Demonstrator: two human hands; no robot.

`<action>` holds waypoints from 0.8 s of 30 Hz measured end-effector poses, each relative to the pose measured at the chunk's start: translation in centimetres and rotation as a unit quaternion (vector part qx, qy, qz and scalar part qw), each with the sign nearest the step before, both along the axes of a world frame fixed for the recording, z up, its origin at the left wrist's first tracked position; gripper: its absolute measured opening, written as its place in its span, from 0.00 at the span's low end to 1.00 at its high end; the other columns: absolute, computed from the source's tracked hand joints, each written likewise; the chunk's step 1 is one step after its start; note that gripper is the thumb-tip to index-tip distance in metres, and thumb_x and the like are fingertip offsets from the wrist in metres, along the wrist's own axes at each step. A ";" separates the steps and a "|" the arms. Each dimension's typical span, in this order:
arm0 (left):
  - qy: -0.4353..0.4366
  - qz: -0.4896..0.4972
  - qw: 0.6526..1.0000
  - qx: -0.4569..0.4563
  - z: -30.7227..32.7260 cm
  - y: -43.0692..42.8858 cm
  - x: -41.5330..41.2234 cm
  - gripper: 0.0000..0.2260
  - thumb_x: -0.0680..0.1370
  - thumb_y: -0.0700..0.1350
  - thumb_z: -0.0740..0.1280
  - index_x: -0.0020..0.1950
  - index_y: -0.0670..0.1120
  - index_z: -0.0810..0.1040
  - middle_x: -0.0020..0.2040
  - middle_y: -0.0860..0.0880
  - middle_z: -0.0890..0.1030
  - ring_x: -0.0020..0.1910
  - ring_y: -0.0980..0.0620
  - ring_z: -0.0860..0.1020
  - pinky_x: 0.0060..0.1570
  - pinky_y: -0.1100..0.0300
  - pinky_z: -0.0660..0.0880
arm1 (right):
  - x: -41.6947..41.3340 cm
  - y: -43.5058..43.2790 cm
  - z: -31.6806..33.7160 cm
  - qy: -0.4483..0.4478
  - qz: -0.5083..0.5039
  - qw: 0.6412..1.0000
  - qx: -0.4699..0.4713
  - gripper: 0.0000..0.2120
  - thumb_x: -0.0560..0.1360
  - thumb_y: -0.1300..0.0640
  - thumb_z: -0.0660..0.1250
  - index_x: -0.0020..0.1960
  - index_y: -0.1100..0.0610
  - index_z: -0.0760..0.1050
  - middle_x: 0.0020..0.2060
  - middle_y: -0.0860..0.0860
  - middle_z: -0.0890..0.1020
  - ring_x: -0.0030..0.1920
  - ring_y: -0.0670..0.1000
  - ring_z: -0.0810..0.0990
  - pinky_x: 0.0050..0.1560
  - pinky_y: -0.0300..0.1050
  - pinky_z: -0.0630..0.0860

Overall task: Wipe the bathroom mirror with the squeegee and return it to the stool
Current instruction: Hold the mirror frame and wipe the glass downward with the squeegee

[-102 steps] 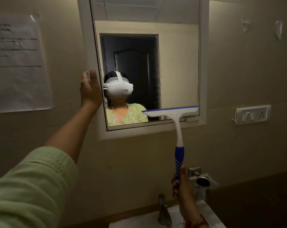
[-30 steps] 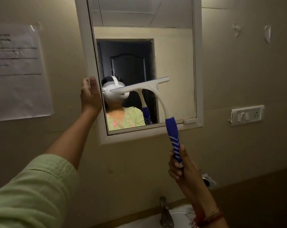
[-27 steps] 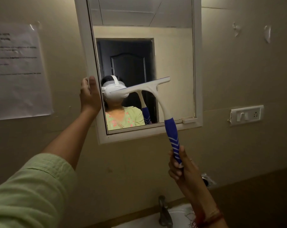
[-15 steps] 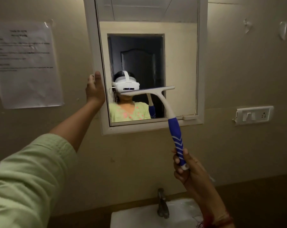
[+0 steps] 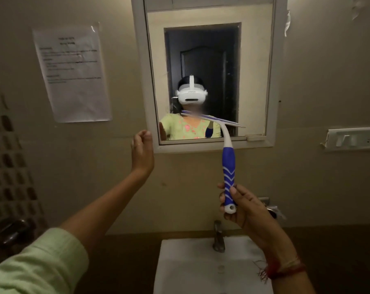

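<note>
A white-framed mirror [image 5: 254, 66] hangs on the beige wall ahead. My right hand [image 5: 246, 205] grips the lower end of the squeegee [image 5: 228, 166], which has a blue and white handle. Its white blade is tilted and blurred in front of the mirror's lower part; whether it touches the glass cannot be told. My left hand [image 5: 142, 150] is raised off the wall just left of the mirror's lower left corner, fingers loosely curled and holding nothing. The stool is not in view.
A white sink [image 5: 190, 268] with a metal tap [image 5: 218, 236] sits below my right hand. A printed paper sheet [image 5: 73, 73] is taped to the wall at left. A switch plate [image 5: 353, 140] is at right. A dark tap handle [image 5: 14, 230] is at lower left.
My left hand has let go of the mirror frame and dropped lower. The squeegee blade has swung down and rightward. The view has pulled back, showing more of the sink.
</note>
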State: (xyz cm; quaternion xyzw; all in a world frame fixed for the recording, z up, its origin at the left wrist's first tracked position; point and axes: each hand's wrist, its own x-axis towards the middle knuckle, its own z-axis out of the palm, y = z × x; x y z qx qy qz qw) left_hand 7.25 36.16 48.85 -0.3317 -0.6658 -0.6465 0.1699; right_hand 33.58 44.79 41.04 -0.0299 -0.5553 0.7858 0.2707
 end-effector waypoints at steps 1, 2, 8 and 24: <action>0.002 -0.006 1.000 -0.010 -0.8 -0.5 0.5 0.17 0.79 0.53 0.53 0.62 0.44 0.68 0.60 0.43 0.70 0.54 0.54 0.66 0.52 0.65 0.60 | 0.0 -0.4 -0.1 0.001 0.005 1.000 0.002 0.14 0.73 0.52 0.62 0.54 0.55 0.79 0.37 0.52 0.81 0.36 0.48 0.79 0.37 0.40 0.76; 0.004 -0.013 1.000 -0.019 -1.4 -0.9 0.9 0.16 0.79 0.52 0.53 0.61 0.45 0.68 0.59 0.44 0.70 0.54 0.54 0.67 0.52 0.64 0.61 | -0.1 -0.8 -0.2 0.001 0.010 1.000 0.006 0.14 0.72 0.52 0.62 0.53 0.55 0.80 0.37 0.52 0.81 0.36 0.48 0.79 0.37 0.40 0.76; -0.010 -0.023 0.997 -0.069 -4.0 -3.1 2.5 0.15 0.79 0.53 0.54 0.61 0.46 0.69 0.55 0.48 0.68 0.53 0.54 0.68 0.51 0.60 0.63 | -0.5 -2.5 -0.7 -0.001 0.030 0.999 0.024 0.15 0.71 0.53 0.63 0.55 0.54 0.79 0.37 0.52 0.82 0.36 0.48 0.80 0.39 0.42 0.76; -0.013 0.047 0.997 -0.052 -4.2 -7.1 3.0 0.14 0.79 0.52 0.56 0.59 0.46 0.70 0.55 0.48 0.69 0.50 0.55 0.69 0.50 0.62 0.64 | -3.4 -4.3 2.6 0.008 0.040 0.997 0.072 0.17 0.67 0.56 0.65 0.56 0.50 0.74 0.44 0.49 0.86 0.41 0.48 0.84 0.40 0.41 0.81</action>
